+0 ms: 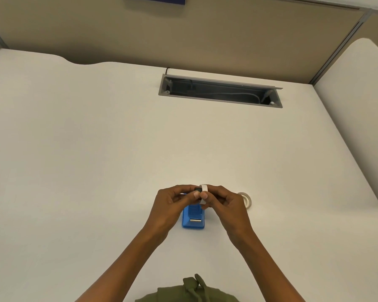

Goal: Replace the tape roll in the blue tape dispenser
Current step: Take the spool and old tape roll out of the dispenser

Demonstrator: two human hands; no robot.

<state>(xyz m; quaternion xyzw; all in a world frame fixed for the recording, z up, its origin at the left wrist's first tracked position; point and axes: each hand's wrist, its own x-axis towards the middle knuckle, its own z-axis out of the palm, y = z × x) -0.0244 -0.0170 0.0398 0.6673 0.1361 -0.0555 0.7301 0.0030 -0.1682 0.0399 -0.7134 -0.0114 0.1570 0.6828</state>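
Blue plastic marks the tape dispenser [193,217], standing on the white desk [96,149] near the person, just below both hands. Held above it, a white tape ring [203,189] sits on a small dark hub [198,189]; it looks light, stiff and likely slick, best pinched at its edges. The left hand [172,203] pinches the hub, the right hand [224,202] pinches the ring, fingers curled close, thumbs touching. Another tape roll [246,199] lies flat just right of the right hand. Which ring is the fresh one, I cannot tell.
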